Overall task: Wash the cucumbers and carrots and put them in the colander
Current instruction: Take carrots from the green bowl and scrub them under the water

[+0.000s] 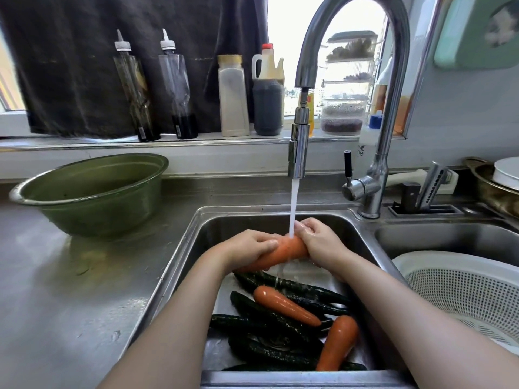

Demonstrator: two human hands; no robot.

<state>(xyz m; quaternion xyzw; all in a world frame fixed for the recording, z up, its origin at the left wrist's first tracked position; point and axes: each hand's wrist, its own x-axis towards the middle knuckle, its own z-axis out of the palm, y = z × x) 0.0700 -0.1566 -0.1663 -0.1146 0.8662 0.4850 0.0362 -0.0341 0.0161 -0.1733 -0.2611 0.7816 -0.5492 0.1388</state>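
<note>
Both hands, left [251, 246] and right [317, 241], grip one carrot [283, 252] under the stream [293, 209]; I'd rotate it, rubbing all sides.

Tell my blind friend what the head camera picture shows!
The left hand and right hand grip a carrot under the running tap above a steel sink. Two more carrots and several cucumbers lie below, and a white colander sits at right.

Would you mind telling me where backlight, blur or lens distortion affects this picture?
Head view: the window behind the faucet is blown out white; wide-angle distortion bows the windowsill; the pale green object top right looks soft; the carrot in the left hand and right hand is sharp, evenly lit.
</note>
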